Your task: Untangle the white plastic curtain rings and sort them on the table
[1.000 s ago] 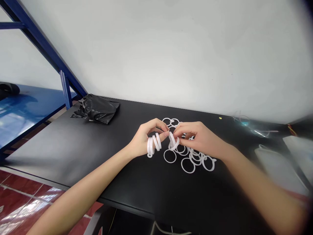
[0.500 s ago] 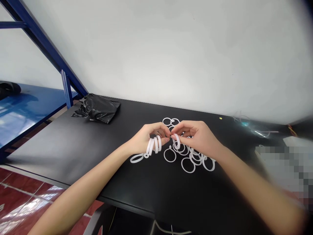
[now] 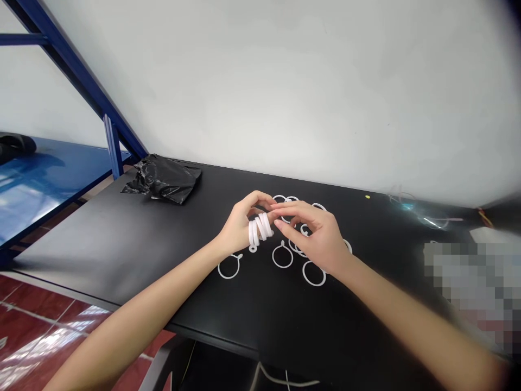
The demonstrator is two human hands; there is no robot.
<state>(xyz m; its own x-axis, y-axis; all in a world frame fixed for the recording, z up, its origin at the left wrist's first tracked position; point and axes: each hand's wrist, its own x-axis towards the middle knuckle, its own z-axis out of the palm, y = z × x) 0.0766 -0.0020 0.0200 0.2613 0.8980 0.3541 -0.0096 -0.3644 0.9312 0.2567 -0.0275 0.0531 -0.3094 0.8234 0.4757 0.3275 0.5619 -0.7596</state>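
Note:
Several white plastic curtain rings point(image 3: 260, 230), each with a small eyelet, hang bunched round the fingers of my left hand point(image 3: 239, 225). Its fingers are curled, raised over the black table. My right hand point(image 3: 319, 231) is beside it, fingertips at the left hand's fingertips; its fingers are stretched out, thumb apart, and no ring shows between them. Loose rings lie on the table below: one ring point(image 3: 228, 267) under my left wrist, another ring point(image 3: 282, 255) between the hands, and a ring point(image 3: 314, 273) under my right hand. More rings are partly hidden behind that hand.
A crumpled black plastic bag point(image 3: 165, 179) lies at the back left of the black table point(image 3: 228, 320). Clear plastic wrapping point(image 3: 423, 214) is at the back right, near a pale blurred object point(image 3: 484, 244). A blue metal frame point(image 3: 81, 76) rises at left.
The ring that my right hand pinched now sits with the bunch on my left hand. The right fingers have loosened and moved left. A ring under my left wrist now lies flat.

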